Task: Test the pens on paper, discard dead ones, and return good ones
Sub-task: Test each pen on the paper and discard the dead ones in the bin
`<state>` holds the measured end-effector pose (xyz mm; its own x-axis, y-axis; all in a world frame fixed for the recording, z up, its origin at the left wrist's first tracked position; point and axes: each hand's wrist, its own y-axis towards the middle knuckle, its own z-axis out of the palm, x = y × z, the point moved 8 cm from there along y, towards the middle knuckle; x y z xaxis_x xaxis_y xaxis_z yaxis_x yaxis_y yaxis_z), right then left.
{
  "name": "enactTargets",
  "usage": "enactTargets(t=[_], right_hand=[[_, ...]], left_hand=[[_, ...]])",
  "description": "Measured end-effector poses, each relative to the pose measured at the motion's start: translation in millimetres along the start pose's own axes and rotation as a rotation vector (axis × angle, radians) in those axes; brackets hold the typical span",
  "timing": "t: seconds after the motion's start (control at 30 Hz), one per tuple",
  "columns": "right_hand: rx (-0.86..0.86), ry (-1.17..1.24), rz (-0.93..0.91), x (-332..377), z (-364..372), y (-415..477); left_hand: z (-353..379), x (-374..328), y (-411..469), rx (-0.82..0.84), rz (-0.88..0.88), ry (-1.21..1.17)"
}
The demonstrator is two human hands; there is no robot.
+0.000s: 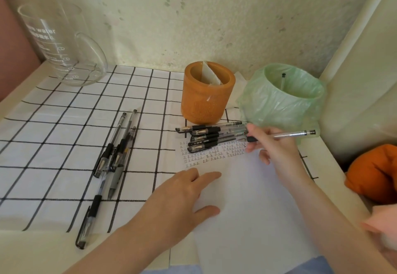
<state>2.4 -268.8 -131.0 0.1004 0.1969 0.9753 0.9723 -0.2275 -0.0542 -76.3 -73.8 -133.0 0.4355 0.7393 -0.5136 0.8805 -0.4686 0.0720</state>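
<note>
Right hand (272, 144) pinched shut around a clear gel pen (285, 134), fingers on the black grip, barrel jutting right past the knuckles toward the green-lined bin (285, 99), tip over the far edge of the paper (247, 198) beside rows of test marks. Left hand (182, 196) flat and open on the sheet's near-left part, holding nothing. Five pens (212, 137) stacked just left of the right fingertips, near the orange pen holder (206, 95); more pens (116, 149) lying well left on the checked cloth (64, 134).
</note>
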Motion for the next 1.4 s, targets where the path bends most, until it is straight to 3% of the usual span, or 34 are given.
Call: enactTargets(t=[0.17,0.43,1.4], right_hand=[[-0.177,-0.084,-0.105,-8,-7,5],[-0.267,-0.142,-0.157,-12,-12,6],[-0.242,-0.199,-0.239,-8,-8,7]], left_hand=[[2,3,1,0.019,-0.023,0.018],[4,4,1,0.029,-0.022,0.031],[4,4,3,0.025,-0.019,0.044]])
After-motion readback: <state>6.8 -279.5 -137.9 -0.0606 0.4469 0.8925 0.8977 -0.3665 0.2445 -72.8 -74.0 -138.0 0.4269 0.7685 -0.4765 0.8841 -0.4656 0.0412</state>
